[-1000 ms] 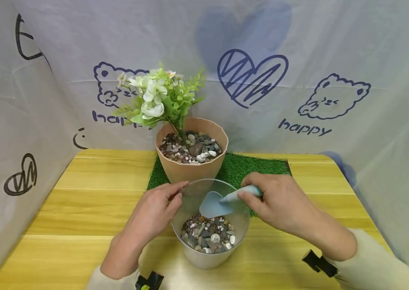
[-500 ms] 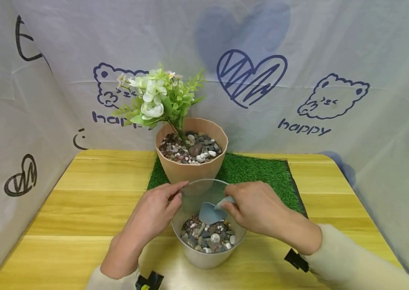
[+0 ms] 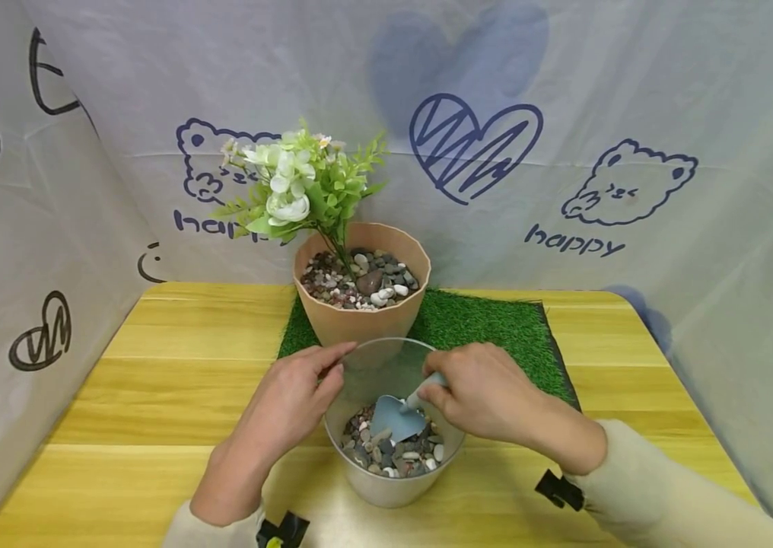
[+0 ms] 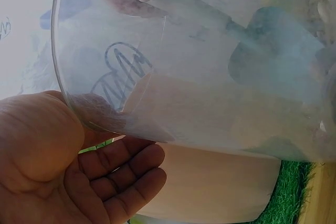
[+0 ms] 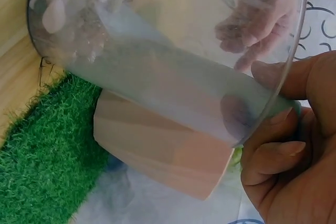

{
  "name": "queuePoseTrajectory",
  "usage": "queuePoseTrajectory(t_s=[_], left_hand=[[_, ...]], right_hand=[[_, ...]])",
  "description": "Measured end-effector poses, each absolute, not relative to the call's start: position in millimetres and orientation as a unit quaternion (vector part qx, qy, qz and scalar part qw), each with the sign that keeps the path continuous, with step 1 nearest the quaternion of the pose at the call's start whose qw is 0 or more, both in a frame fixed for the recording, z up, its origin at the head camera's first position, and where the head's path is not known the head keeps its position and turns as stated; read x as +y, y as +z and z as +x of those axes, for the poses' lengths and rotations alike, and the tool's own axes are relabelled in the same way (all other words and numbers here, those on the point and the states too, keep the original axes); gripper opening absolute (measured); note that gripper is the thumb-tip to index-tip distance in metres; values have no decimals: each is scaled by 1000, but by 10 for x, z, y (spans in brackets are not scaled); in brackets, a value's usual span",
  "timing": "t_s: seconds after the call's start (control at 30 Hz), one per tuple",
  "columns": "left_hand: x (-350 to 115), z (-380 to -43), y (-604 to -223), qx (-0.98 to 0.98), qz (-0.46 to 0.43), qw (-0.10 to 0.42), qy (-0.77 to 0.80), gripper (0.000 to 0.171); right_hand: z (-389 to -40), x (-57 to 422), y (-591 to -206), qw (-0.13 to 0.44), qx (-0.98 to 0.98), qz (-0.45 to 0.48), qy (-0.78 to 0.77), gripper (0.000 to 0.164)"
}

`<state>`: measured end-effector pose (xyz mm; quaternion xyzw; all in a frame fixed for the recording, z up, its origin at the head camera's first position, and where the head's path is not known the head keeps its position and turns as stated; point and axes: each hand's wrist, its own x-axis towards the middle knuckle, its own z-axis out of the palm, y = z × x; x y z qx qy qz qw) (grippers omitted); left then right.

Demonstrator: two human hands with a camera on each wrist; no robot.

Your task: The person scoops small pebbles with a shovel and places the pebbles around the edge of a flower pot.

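Observation:
A clear plastic bucket (image 3: pixel 386 498) stands on the table in the head view, with mixed pebbles (image 3: pixel 400 460) at its bottom. My left hand (image 3: pixel 291 396) grips its left rim; in the left wrist view the fingers (image 4: pixel 134 182) curl outside the wall. My right hand (image 3: pixel 489 392) holds the handle of a small light-blue trowel (image 3: pixel 393 418) over the right rim. The trowel's blade points down into the bucket, its tip among the pebbles. Through the hazy wall the blade (image 4: pixel 273 51) shows in the left wrist view.
Right behind the bucket stands a peach flowerpot (image 3: pixel 359 323), filled with stones and holding artificial white flowers (image 3: pixel 291 183). It sits on a green turf mat (image 3: pixel 496 327) on the wooden table (image 3: pixel 174 396). A printed white curtain (image 3: pixel 482 251) encloses the back and sides.
My right hand has moved left and the trowel has gone lower, its blade now in the pebbles, some of which have shifted. The left hand stays on the rim.

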<state>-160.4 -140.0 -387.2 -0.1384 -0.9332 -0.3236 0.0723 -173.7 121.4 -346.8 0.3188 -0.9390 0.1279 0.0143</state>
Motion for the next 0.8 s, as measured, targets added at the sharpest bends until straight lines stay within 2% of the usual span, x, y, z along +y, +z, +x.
queuePoseTrajectory(t_s=[0.8], left_hand=[[-1390, -1607, -3874, -933, -130, 65, -329, 39]], right_hand=[[-1683, 1218, -3344, -65, -945, 275, 166, 13]])
